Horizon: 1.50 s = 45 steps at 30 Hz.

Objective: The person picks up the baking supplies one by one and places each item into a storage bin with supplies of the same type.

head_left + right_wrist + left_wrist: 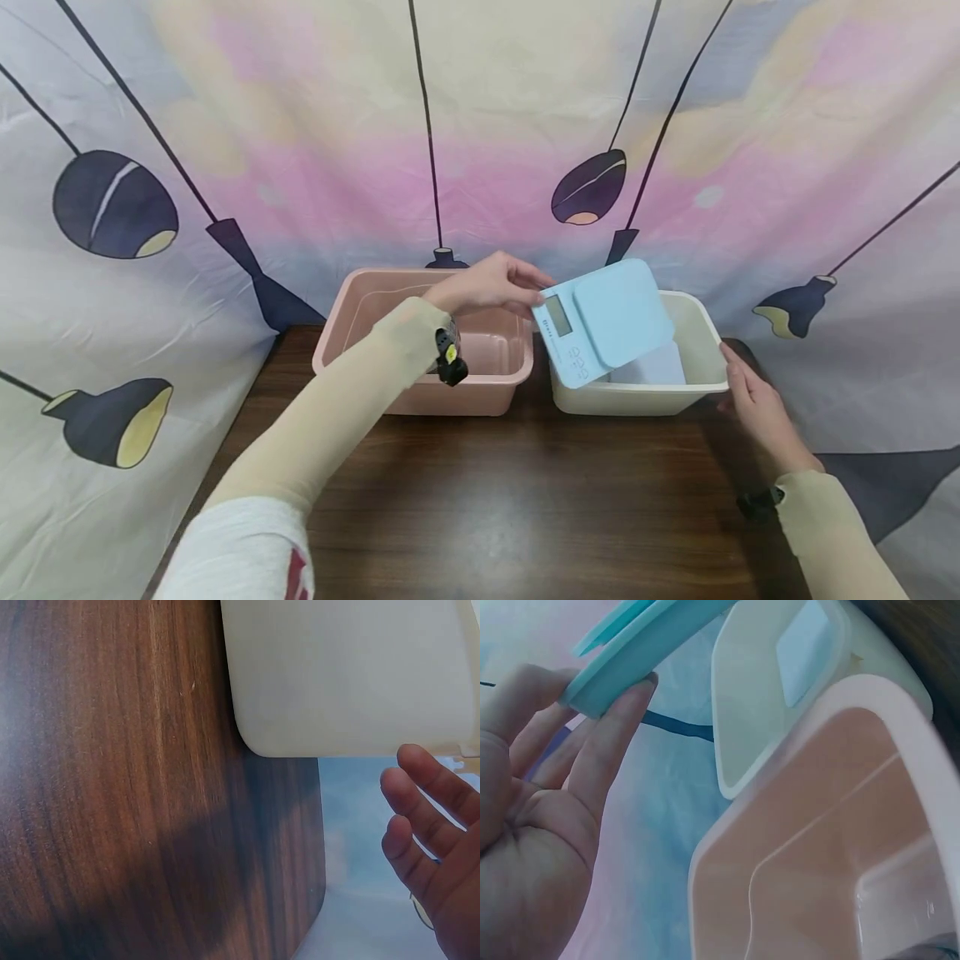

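My left hand (491,283) pinches the left edge of a light blue kitchen scale (622,308). Tilted, with its display and buttons facing up, the scale hangs above the white bin (633,402) and hides part of its opening. The left wrist view shows the scale's edge (619,679) between thumb and fingers. At the bin's right end is my right hand (761,408), its fingertips by the rim. Its fingers look relaxed in the right wrist view, close against the bin's outer wall (352,682). Inside the bin lies a pale flat object (652,367), partly covered; its kind is unclear.
A pink bin (442,402) stands left of the white one, under my left forearm. Both bins are at the back of a dark wooden table (487,500), near a patterned cloth backdrop (337,167). The table's right edge shows below my right hand.
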Tool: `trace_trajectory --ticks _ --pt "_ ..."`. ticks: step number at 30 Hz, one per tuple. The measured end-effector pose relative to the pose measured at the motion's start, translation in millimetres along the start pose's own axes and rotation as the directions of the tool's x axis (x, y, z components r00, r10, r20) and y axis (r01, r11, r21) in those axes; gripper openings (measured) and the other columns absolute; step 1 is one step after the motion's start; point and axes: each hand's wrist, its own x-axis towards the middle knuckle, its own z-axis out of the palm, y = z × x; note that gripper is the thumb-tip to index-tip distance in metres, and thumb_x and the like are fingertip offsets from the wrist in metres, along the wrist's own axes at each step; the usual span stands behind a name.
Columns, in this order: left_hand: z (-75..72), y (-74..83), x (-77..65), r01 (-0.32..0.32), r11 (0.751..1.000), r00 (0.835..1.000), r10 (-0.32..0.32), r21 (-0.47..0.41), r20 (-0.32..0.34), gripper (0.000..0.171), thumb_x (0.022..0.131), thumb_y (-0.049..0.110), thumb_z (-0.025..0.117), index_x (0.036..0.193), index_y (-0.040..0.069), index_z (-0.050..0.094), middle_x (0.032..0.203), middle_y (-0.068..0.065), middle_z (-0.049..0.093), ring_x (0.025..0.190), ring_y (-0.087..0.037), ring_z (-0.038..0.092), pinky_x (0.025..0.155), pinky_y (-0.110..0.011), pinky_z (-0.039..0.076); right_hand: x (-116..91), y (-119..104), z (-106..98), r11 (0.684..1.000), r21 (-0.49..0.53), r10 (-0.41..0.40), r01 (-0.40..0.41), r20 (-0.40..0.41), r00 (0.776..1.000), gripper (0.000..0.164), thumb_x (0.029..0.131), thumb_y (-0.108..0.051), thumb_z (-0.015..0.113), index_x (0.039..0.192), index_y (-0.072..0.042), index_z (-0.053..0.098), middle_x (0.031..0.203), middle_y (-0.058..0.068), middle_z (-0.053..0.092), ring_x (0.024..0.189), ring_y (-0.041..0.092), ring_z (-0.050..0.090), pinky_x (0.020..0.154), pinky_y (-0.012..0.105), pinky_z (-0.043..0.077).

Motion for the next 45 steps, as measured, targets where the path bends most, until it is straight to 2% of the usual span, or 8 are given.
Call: trace_trajectory --ticks 6,10,17,25,31,37,39,45 --pt "14.5 0.0 29.0 -0.041 0.998 0.995 0.044 0.037 -0.092 0.034 0.1 0.001 0.067 0.133 -0.005 0.067 0.119 -0.022 0.074 0.091 -0.027 0.076 0.086 -0.036 0.064 1.4 0.7 -0.7 1.0 0.015 -0.018 0.018 -0.015 1.0 0.054 0.116 -0.032 0.025 0.164 -0.009 0.029 0.104 0.033 0.066 0.068 0.018 0.064 0.057 0.023 0.051" --pt "30.3 -3.6 46.7 -0.049 0.997 0.986 0.057 0.06 -0.158 0.031 0.101 0.0 0.066 0.131 -0.007 0.068 0.122 -0.024 0.072 0.094 -0.031 0.076 0.084 -0.034 0.065 0.7 -0.3 -1.2 1.0 0.018 -0.014 0.014 -0.007 1.0 0.054 0.116 -0.033 0.025 0.164 -0.009 0.028 0.102 0.032 0.067 0.07 0.018 0.064 0.058 0.022 0.051" --pt "60.0 -13.3 67.2 -0.031 0.97 0.98 0.077 0.242 -0.184 0.029 0.104 0.003 0.062 0.13 -0.005 0.07 0.127 -0.021 0.071 0.105 -0.03 0.073 0.082 -0.026 0.064 -0.6 -1.8 0.9 1.0 0.006 0.003 -0.003 -0.004 1.0 0.054 0.116 -0.032 0.025 0.165 -0.01 0.028 0.095 0.025 0.068 0.069 0.011 0.061 0.058 0.023 0.05" --pt "72.8 -35.8 75.3 0.001 0.937 0.981 0.066 0.349 -0.18 0.025 0.103 0.003 0.064 0.124 -0.003 0.074 0.124 -0.017 0.073 0.098 -0.025 0.074 0.079 -0.024 0.063 0.1 -0.6 5.7 1.0 0.008 0.007 -0.007 0.003 1.0 0.054 0.116 -0.034 0.024 0.166 -0.012 0.027 0.101 0.027 0.068 0.072 0.013 0.061 0.06 0.024 0.051" --pt "80.1 -43.2 81.1 0.033 0.953 0.976 0.033 0.302 -0.213 0.023 0.102 0.004 0.066 0.122 -0.001 0.076 0.123 -0.016 0.074 0.102 -0.024 0.073 0.079 -0.027 0.063 -0.8 1.1 2.6 1.0 -0.006 0.021 -0.021 0.014 1.0 0.055 0.116 -0.035 0.023 0.167 -0.013 0.024 0.11 0.03 0.065 0.074 0.014 0.062 0.061 0.023 0.052" --pt "97.0 -48.6 82.9 0.067 0.978 0.961 -0.011 0.196 -0.278 0.024 0.104 0.004 0.062 0.124 0.0 0.075 0.126 -0.016 0.072 0.112 -0.028 0.069 0.086 -0.042 0.064 -0.5 -0.5 2.4 1.0 -0.015 0.02 -0.02 0.01 1.0 0.055 0.116 -0.033 0.023 0.166 -0.011 0.025 0.102 0.026 0.067 0.071 0.01 0.06 0.06 0.023 0.051" --pt "101.8 -49.3 84.5 0.075 0.976 0.955 -0.011 0.204 -0.296 0.024 0.105 0.004 0.062 0.125 0.001 0.075 0.126 -0.015 0.072 0.112 -0.026 0.069 0.084 -0.042 0.065 -0.5 -1.3 2.5 1.0 -0.02 0.022 -0.022 0.011 1.0 0.055 0.116 -0.033 0.023 0.166 -0.011 0.025 0.1 0.025 0.067 0.071 0.011 0.06 0.06 0.024 0.051" --pt "109.0 -52.2 92.3 0.087 0.944 0.953 0.014 0.318 -0.302 0.027 0.107 0.007 0.059 0.129 0.005 0.074 0.128 -0.012 0.072 0.105 -0.02 0.071 0.073 -0.025 0.062 -0.3 -3.9 2.8 0.999 -0.028 0.036 -0.035 0.02 0.999 0.056 0.116 -0.035 0.021 0.167 -0.012 0.022 0.104 0.027 0.066 0.074 0.016 0.061 0.061 0.026 0.051"
